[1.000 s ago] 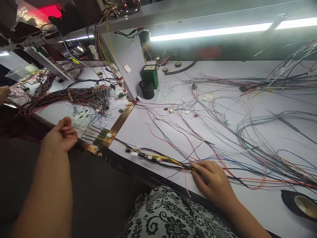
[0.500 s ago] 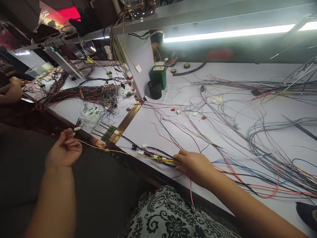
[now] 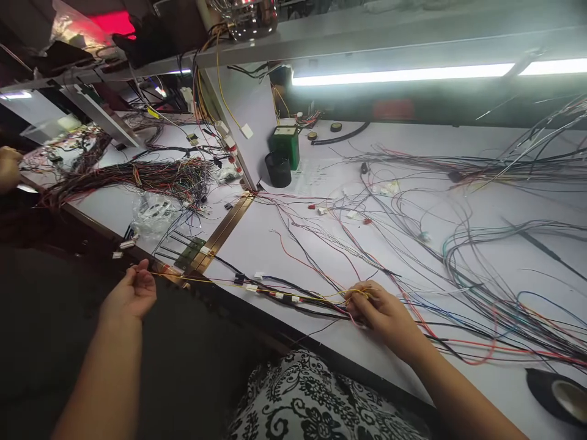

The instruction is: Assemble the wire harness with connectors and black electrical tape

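My left hand [image 3: 132, 290] pinches the ends of a thin yellow wire [image 3: 202, 280] and a dark red one, off the front edge of the table. These wires stretch across to my right hand [image 3: 373, 305], whose fingers close on the yellow wires beside a wire bundle [image 3: 312, 299]. White connectors [image 3: 251, 288] and a black connector [image 3: 239, 278] lie along the bundle. Between the hands, a small green board [image 3: 188, 253] with dark prongs sits on a brass-coloured strip [image 3: 224, 231] near the table edge.
Loose wires [image 3: 486, 269] spread over the right side. A black cup [image 3: 278, 170] and green box [image 3: 287, 145] stand by the divider. A tape roll [image 3: 562, 394] lies front right. A wire heap [image 3: 151, 177] and plastic bag [image 3: 153, 214] lie left; another person's hand [image 3: 8, 168] is far left.
My right hand has moved right along the bundle and now grips the yellow wires, which are pulled straighter. My left hand is slightly lower in view. The view has shifted a little.
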Demonstrator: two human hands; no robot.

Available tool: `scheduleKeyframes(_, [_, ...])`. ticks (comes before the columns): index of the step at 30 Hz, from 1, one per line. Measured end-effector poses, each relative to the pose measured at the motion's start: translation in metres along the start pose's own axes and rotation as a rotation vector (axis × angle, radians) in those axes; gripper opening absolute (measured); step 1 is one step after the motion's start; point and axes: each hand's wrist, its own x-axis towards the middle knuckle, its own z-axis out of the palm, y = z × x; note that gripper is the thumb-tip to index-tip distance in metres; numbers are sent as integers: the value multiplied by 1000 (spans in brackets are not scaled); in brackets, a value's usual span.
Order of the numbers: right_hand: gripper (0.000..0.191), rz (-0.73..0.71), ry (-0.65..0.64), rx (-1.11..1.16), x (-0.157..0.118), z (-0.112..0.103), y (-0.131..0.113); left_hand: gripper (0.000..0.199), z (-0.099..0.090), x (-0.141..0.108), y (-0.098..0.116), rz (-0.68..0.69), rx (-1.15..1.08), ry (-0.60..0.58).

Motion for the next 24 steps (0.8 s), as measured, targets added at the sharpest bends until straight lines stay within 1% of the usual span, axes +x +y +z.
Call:
scheduleKeyframes(2, [31, 10, 44, 171, -1, 2, 6, 24, -4, -1, -4, -24, -26, 13])
scheduleKeyframes(5, [29, -79, 79, 257, -1, 3, 10, 23, -9, -3, -9, -55, -57, 34])
scheduleKeyframes(7, [27, -106, 60, 223, 0, 4, 10, 21, -10, -5, -9, -68, -63, 37])
scheduleKeyframes(8, [27, -94, 49, 182, 1, 5, 10, 21, -9, -8, -9, -74, -66, 33])
scheduleKeyframes(11, [35, -26, 55, 24, 5, 8, 7, 21, -6, -16, -5, -86, -80, 7])
scheduleKeyframes(14, [36, 55, 111, -71, 8, 12, 5, 22, -4, -23, 0, -82, -89, -12])
scheduleKeyframes(16, [46, 93, 149, -82, 9, 15, 3, 21, -4, -26, 0, -77, -82, -13])
scheduleKeyframes(18, [55, 109, 150, -52, 9, 17, 2, 20, -5, -27, -2, -72, -74, -2])
scheduleKeyframes(19, [56, 110, 145, -42, 10, 18, 2, 20, -6, -28, -3, -68, -74, 7])
scheduleKeyframes(20, [55, 109, 139, -44, 10, 18, 2, 21, -7, -29, -4, -62, -77, 18])
scheduleKeyframes(22, [44, 78, 110, -90, 10, 17, 2, 23, -8, -30, -5, -50, -89, 33])
scheduleKeyframes(24, [34, -2, 50, -168, 11, 15, 3, 24, -8, -33, -5, -40, -101, 32])
